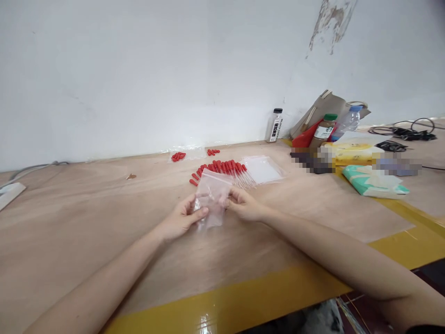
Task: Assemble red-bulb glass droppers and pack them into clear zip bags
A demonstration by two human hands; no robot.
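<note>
Head view shows left hand (182,218) and right hand (245,205) pinching a bag (212,197), partly hiding red-topped droppers (219,166).

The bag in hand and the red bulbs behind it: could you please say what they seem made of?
Bag: glossy plastic film, transparent with creases and highlights. Red bulbs: probably matte rubber or plastic, from their even colour; which is unclear.

Red bulbs (218,166), bag (213,185) perhaps pinkish-clear
</note>
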